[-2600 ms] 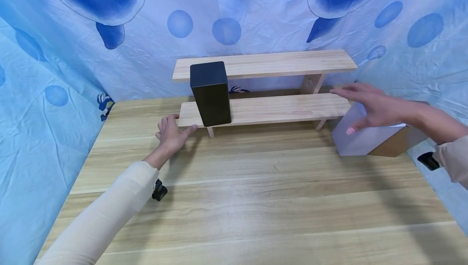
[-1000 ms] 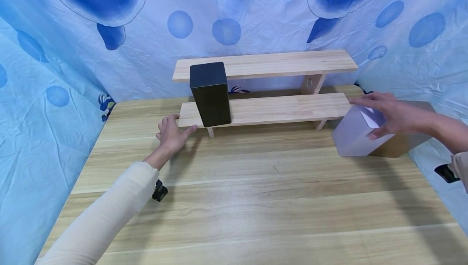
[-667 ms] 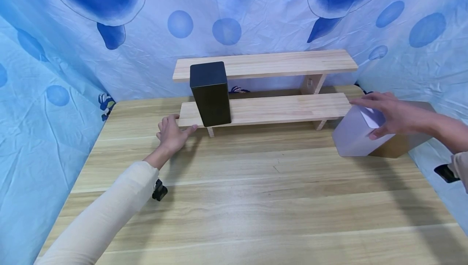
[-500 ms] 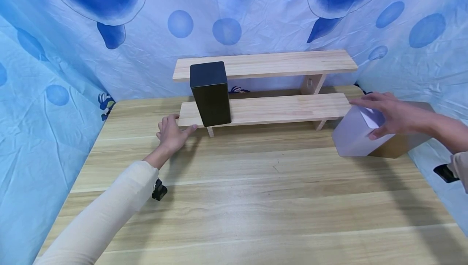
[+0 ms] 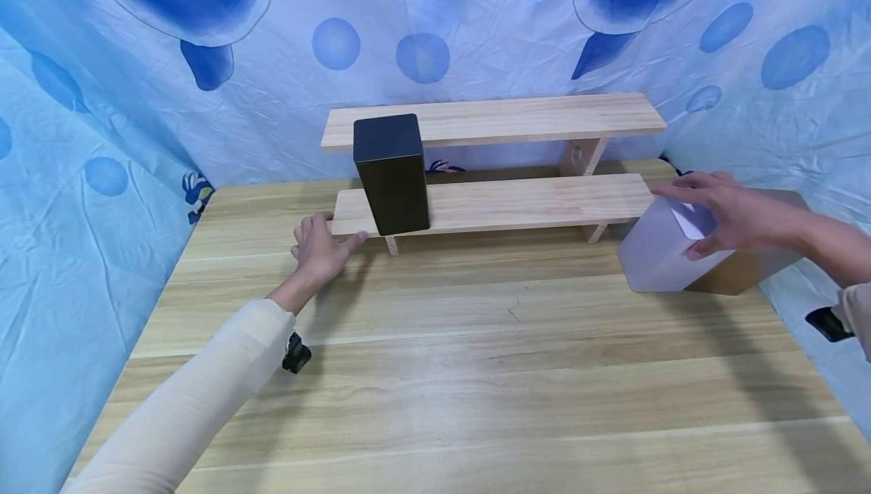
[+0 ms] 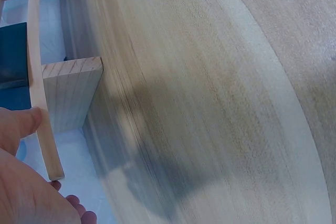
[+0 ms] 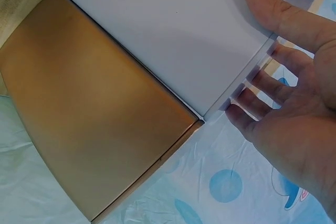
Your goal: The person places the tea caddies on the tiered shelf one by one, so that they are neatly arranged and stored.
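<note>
At the left end of a two-tier wooden shelf (image 5: 531, 203), my left hand (image 5: 318, 248) grips the lower board. Its thumb lies on the front edge, and the fingers pass round the end, as the left wrist view also shows. A tall black box (image 5: 393, 176) stands upright on that board close to this hand. On the right, my right hand (image 5: 728, 210) holds the top of a white box (image 5: 656, 252) standing on the table. In the right wrist view the thumb presses one white face and the fingers (image 7: 270, 85) reach over the opposite side. A gold-brown box (image 5: 731, 271) touches the white one.
The upper board (image 5: 490, 122) stands behind and above the lower one. A wood-grain table (image 5: 463, 388) stretches in front of the shelf. Blue curtain (image 5: 476, 17) with whale prints hangs close at the back and both sides.
From hovering over the white box, my right hand has moved right and down onto its top, then stayed there. My left hand, the shelf and the boxes have kept their places.
</note>
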`<control>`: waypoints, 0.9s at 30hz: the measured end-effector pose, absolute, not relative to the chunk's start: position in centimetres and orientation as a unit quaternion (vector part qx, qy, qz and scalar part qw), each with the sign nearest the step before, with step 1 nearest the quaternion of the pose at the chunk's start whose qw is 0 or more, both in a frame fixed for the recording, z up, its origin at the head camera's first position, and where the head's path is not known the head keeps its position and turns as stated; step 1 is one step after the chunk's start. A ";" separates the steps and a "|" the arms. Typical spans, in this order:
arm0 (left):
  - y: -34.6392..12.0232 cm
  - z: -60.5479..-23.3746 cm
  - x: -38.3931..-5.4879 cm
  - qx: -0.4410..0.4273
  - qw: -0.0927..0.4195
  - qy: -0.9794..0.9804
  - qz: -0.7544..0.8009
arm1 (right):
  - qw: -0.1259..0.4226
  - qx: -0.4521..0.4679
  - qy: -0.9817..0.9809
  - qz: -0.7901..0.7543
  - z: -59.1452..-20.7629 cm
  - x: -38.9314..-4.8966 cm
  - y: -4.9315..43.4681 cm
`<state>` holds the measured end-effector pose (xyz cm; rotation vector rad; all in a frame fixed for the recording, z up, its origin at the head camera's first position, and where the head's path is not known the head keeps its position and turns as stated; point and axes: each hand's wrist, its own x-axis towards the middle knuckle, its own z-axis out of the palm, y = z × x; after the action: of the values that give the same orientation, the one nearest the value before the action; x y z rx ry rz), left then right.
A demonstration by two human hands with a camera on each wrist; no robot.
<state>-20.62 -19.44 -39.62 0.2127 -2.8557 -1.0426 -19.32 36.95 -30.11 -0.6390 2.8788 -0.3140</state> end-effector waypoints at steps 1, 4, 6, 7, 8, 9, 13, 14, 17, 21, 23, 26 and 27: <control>-19.4 -39.6 -20.6 0.070 0.047 -0.936 -0.342 | 0.086 -0.216 0.967 -0.104 -30.1 -19.3 36.9; -19.4 -39.6 -20.6 0.070 0.046 -0.936 -0.343 | 0.081 -0.217 0.967 -0.103 -30.1 -19.2 36.9; -19.4 -39.6 -20.6 0.070 0.045 -0.935 -0.344 | 0.079 -0.217 0.968 -0.100 -30.1 -19.1 36.8; -19.3 -39.5 -20.6 0.070 0.044 -0.935 -0.344 | 0.079 -0.216 0.968 -0.098 -30.1 -19.1 36.8; -19.3 -39.5 -20.6 0.070 0.044 -0.935 -0.344 | 0.078 -0.216 0.968 -0.096 -30.1 -19.0 36.7; -19.3 -39.5 -20.6 0.070 0.043 -0.935 -0.345 | 0.078 -0.216 0.969 -0.093 -30.0 -18.9 36.6; -19.3 -39.4 -20.5 0.070 0.043 -0.935 -0.345 | 0.068 -0.231 0.967 -0.079 -29.6 -18.5 36.2; -19.3 -39.4 -20.5 0.070 0.043 -0.935 -0.346 | 0.064 -0.237 0.967 -0.075 -29.5 -18.4 36.0; -19.3 -39.4 -20.5 0.071 0.044 -0.935 -0.346 | 0.054 -0.252 0.963 -0.072 -29.2 -18.1 35.5; -19.4 -39.4 -20.5 0.070 0.045 -0.935 -0.346 | 0.037 -0.272 0.958 -0.078 -28.8 -17.7 35.1; -19.4 -39.5 -20.5 0.069 0.045 -0.934 -0.346 | 0.030 -0.282 0.956 -0.079 -28.7 -17.6 34.9; -19.5 -39.5 -20.5 0.068 0.045 -0.934 -0.347 | 0.024 -0.289 0.954 -0.075 -28.5 -17.4 34.7; -19.4 -39.5 -20.5 0.068 0.046 -0.935 -0.346 | 0.024 -0.289 0.954 -0.073 -28.4 -17.4 34.6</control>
<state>-20.52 -19.44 -39.47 0.2082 -2.8536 -1.0577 -17.40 34.62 -28.37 -0.8959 2.9532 -0.2256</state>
